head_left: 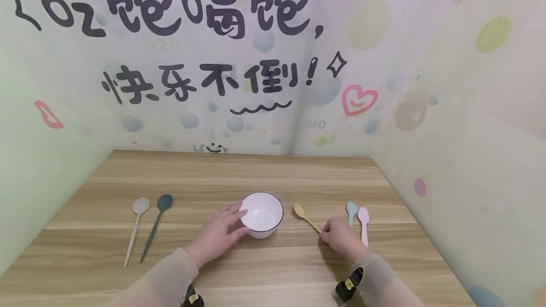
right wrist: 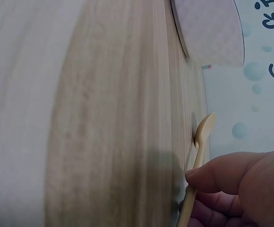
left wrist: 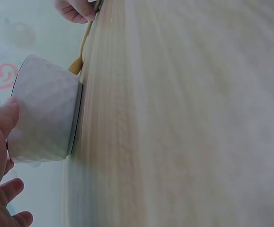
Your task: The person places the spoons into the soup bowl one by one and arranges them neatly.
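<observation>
A white bowl (head_left: 261, 214) with a dark rim stands in the middle of the wooden table (head_left: 273, 264). My left hand (head_left: 238, 222) holds its left side, fingers along the far rim and thumb on the near wall. The left wrist view shows the thumb of that hand (left wrist: 3, 153) against the bowl (left wrist: 44, 113). A yellow spoon (head_left: 304, 217) lies right of the bowl. My right hand (head_left: 326, 235) pinches the end of its handle. In the right wrist view the hand (right wrist: 193, 189) grips the spoon (right wrist: 204, 132) low on the table, with the bowl (right wrist: 207, 33) beyond.
A beige spoon (head_left: 136, 229) and a dark teal spoon (head_left: 155, 226) lie side by side at the left. A light blue spoon (head_left: 351, 211) and a pink spoon (head_left: 364, 224) lie just right of my right hand. Printed walls close in the table on three sides.
</observation>
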Tool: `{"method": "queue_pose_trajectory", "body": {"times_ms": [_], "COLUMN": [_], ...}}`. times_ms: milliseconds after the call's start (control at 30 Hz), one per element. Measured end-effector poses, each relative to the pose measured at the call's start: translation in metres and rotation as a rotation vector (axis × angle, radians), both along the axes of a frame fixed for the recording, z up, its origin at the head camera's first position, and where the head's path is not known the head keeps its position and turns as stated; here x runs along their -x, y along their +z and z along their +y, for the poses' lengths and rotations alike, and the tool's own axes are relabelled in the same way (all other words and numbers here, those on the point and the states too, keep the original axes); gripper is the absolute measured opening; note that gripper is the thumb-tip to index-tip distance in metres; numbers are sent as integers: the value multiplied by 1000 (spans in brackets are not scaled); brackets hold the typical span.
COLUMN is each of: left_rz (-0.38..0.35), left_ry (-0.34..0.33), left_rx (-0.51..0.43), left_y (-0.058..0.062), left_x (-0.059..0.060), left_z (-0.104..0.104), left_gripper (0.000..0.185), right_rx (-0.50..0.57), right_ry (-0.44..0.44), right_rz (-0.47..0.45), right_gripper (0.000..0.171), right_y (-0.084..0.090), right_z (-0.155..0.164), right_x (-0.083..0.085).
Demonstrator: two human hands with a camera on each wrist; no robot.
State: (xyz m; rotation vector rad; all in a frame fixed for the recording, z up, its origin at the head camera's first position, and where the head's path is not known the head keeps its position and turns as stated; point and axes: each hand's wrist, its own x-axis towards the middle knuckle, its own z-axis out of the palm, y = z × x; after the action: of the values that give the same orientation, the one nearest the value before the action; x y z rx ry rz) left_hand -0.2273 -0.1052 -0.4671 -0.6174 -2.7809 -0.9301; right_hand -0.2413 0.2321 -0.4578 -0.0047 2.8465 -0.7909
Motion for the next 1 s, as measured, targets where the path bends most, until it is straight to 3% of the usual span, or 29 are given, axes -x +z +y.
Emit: {"method": "queue_pose_trajectory", "body": {"times_ms": [267,533,767,1000], "left_rz": [8,0,-13,-14], "left_ry": [-1,9,8,9], "left_rx": [1,-10,-16,-31], "left_y": [-2,-2,-1,-1], "left_x": [2,3,3,2], "left_z": [0,0,-1,-1], "left_gripper": [46,46,46,47], "right_rx": [1,-27,19,-28], "right_ry": [-2,45,118,247], "right_rz": [-6,94,124,142], "right_gripper": [7,9,10,8], "right_y": [9,37,63,81], "right_z": [5,11,6,-20], "right_x": [4,15,25,28]}}
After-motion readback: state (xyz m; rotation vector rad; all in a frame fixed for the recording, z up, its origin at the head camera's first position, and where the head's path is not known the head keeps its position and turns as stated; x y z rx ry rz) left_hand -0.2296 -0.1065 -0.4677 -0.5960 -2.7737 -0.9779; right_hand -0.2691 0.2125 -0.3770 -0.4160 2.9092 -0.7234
